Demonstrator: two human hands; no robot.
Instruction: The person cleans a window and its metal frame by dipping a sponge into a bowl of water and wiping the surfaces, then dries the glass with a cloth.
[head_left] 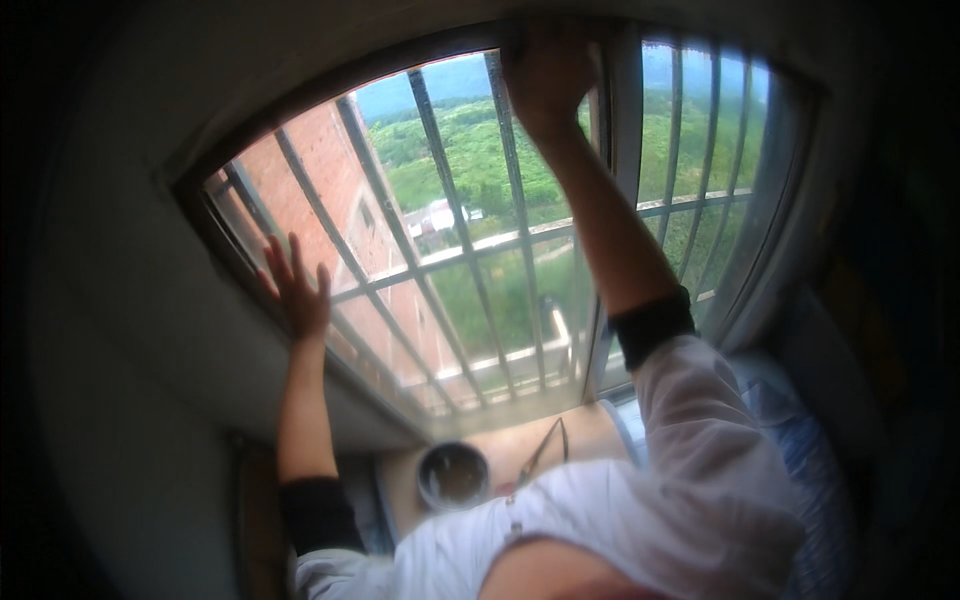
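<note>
A wide window with metal bars fills the middle of the view. My left hand is raised at its left side, fingers spread, by the dark window frame. Nothing shows in that hand, and whether it touches the frame is hard to tell. Stretched up high, my right hand is at the top of the window, beside the upright frame post. Its fingers are lost in the dark there, so what they touch or hold is hidden.
Below the window, a light tabletop carries a round dark-rimmed bowl and a thin dark looped strap. Blue patterned cloth lies at the lower right. A plain wall runs along the left.
</note>
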